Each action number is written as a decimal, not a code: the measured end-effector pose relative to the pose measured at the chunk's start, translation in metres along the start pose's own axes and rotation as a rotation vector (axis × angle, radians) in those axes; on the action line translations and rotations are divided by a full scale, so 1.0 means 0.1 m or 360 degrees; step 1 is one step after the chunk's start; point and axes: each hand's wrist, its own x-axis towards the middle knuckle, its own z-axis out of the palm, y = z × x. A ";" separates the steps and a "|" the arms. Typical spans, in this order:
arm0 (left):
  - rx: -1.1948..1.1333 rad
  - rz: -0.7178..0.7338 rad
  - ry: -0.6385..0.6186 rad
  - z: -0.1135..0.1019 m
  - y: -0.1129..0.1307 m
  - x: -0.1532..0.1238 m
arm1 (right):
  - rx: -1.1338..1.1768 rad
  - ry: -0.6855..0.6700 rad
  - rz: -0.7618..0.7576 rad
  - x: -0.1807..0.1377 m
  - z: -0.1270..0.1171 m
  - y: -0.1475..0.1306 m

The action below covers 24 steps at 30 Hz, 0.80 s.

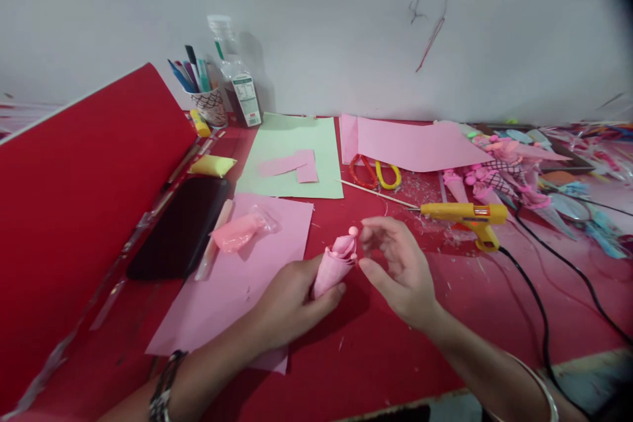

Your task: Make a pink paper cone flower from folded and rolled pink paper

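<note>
We hold a pink paper cone (332, 270) above the red table (395, 356), near its front middle. Our left hand (289, 303) wraps the cone's lower half with fingers closed around it, mouth tilted up and to the right, where a small pink bead (353, 231) sits at the rim. Our right hand (398, 267) hovers just beside that mouth, grasping nothing; thumb and forefinger are loosely parted and curled toward the bead. In our judgement the step goes best with the left grip firm but not crushing the cone's seam, and the right fingertips approaching the bead from the side. Open room lies in front of the hands, down to the table's near edge. To the left the large pink sheet (232, 283) lies partly under the left forearm; a black phone (180, 227) and a raised red board (84, 204) close that side. To the right, the yellow glue gun (467, 214) and its black cord (539, 303) lie near; we would keep the right wrist clear of both.
</note>
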 end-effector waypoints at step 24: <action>-0.0443 -0.0025 0.0512 -0.06 -0.01 0.00 | -0.0549 -0.0377 0.0594 0.01 0.04 0.08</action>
